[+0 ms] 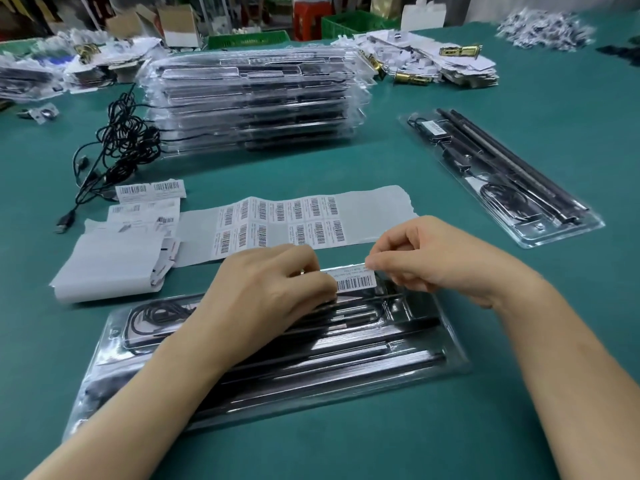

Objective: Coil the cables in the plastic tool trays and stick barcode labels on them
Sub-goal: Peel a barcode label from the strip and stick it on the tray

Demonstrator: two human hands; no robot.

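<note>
Nearest, on a green table [381, 441]: two bare forearms reaching in from the bottom edge, crossing a long clear plastic tray [450, 355] and hiding its middle. Left hand [277, 289] and right hand [426, 258] meeting over the tray's far edge, both holding one white barcode label [356, 280]: left fingers curled over its left end, right thumb and forefinger pinching its upper right corner.

Just beyond the hands, a long white backing strip [374, 202] with two rows of barcode stickers. To its left, a folded pile of white backing paper [107, 261]. Farther left, a tangle of loose black cables [121, 140] with a USB plug at the near end. Behind, a tall stack of clear trays [252, 98]. Well to the right, a second clear tray [554, 237], slanted, with black rods inside. At the back, heaps of white cards [433, 60] with gold clips.

Near tray: glossy, with black rods lying lengthwise and a coiled black cable [152, 317] in the left compartment. Label at the far edge, right of centre; black bars below, print above too small to read.
</note>
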